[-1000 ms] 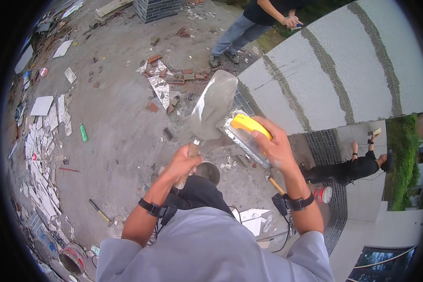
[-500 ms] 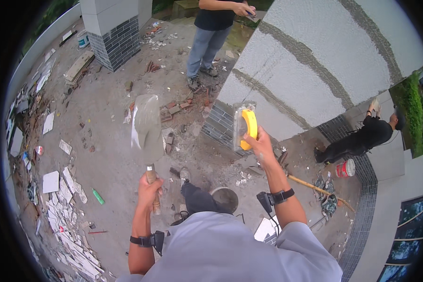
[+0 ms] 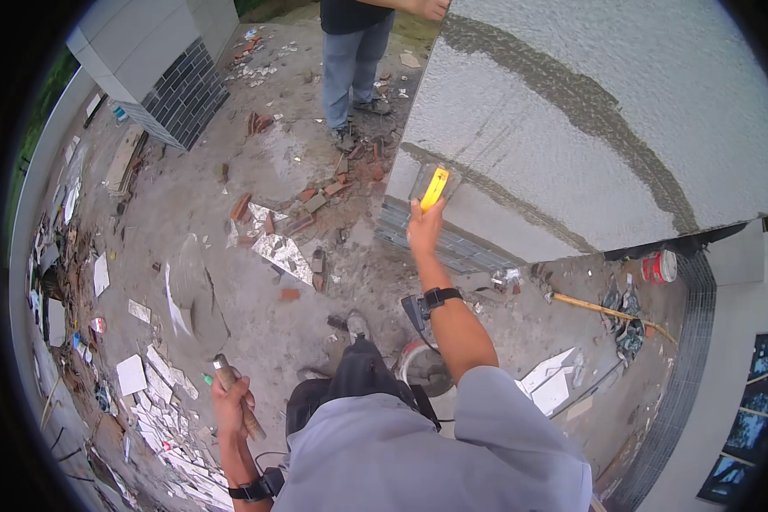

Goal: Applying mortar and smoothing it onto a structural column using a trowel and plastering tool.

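My left hand (image 3: 232, 403) grips the wooden handle of a broad trowel (image 3: 198, 294), whose wide grey blade points away over the ground at left. My right hand (image 3: 425, 224), arm stretched forward, is closed around the yellow handle of a plastering float (image 3: 436, 188). The float's plate lies at the low left part of the rough pale wall (image 3: 572, 171), beside a dark grey mortar band (image 3: 512, 198); whether it touches cannot be made out. Below the float, dark brick-pattern tiles (image 3: 439, 243) line the wall's foot.
A bucket of grey mortar (image 3: 427, 369) stands by my legs. Another person (image 3: 354, 64) stands beyond the wall's left edge. Brick rubble (image 3: 320, 200) and broken white tiles (image 3: 175, 418) litter the ground. A wooden pole (image 3: 606, 311) and a red-and-white bucket (image 3: 659, 267) are at right.
My right hand has brought the float forward and up to the wall. My left hand with the trowel has dropped lower and left. The view has shifted; the co-worker at right is out of sight.
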Demonstrator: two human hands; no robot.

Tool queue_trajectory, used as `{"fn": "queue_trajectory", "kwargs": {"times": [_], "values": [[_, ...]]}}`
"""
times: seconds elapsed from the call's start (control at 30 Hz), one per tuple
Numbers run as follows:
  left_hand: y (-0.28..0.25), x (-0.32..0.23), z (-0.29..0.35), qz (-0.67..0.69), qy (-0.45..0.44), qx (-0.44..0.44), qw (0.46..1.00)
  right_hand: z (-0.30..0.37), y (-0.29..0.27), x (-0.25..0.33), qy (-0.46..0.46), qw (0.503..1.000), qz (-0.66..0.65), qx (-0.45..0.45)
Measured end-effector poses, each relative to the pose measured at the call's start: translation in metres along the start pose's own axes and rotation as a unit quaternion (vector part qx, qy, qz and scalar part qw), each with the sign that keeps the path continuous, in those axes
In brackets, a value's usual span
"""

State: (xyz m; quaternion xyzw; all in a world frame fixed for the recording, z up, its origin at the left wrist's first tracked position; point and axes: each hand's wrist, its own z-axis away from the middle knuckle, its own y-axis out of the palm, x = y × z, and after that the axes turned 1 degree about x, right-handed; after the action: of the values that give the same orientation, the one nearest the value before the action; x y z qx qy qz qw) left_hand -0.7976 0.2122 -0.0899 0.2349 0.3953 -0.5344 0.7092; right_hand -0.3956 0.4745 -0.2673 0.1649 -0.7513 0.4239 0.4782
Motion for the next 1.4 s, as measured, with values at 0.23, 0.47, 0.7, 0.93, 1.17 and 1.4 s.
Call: {"fn": "queue_trajectory", "kwargs": {"times": [0.23, 0.47, 0.7, 0.93, 1.17, 1.4], "values": [[0.022, -0.037, -0.033, -0.024, 0.015, 0.080, 0.996, 0.003, 0.022, -0.016, 0.048, 0.998, 0.016, 0.027], [0.005, -0.047, -0.078, -0.046, 0.021, 0.157, 0.986, 0.030, -0.028, 0.012, -0.031, 0.984, 0.156, 0.078], [0.004, -0.057, -0.124, -0.001, 0.002, 0.292, 0.957, 0.060, -0.089, 0.067, 0.026, 0.991, 0.047, 0.120], [0.036, -0.035, -0.164, 0.054, -0.011, 0.369, 0.928, 0.214, -0.031, 0.171, 0.202, 0.911, -0.185, 0.309], [0.080, -0.025, -0.141, 0.101, -0.013, 0.342, 0.934, 0.276, 0.000, 0.203, 0.225, 0.876, -0.162, 0.394], [0.081, -0.022, -0.124, -0.022, 0.108, 0.355, 0.929, 0.278, -0.019, 0.206, 0.153, 0.910, -0.132, 0.362]]}}
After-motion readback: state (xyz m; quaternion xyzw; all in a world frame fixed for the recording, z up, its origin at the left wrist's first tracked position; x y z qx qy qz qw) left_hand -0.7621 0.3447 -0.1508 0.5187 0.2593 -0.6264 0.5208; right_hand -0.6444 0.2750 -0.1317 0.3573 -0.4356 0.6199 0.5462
